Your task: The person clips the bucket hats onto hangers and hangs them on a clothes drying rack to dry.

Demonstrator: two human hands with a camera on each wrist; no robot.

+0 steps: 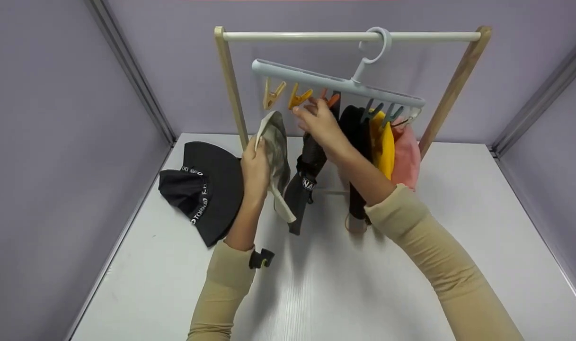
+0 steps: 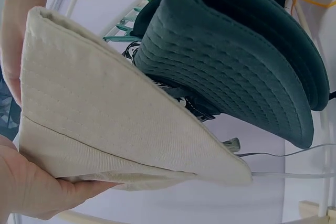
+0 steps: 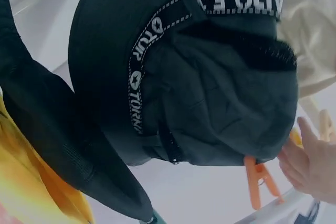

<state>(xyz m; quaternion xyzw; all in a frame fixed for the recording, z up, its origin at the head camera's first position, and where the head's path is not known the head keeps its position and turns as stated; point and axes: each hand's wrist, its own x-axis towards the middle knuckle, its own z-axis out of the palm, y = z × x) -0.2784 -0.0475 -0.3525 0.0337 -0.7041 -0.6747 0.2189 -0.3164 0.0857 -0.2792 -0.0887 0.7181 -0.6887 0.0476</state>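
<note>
The left hand pinches the beige hat, likely light and soft, best held by its stitched brim; whether the right hand grips the orange-yellow clip is unclear

From left: hat on table, second hat in left hand, other hats clipped under hanger on rail.

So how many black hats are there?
3 black hats: one on the table at the left, one hanging at the orange clip, and one beside the yellow hat. More could be hidden behind them.
</note>
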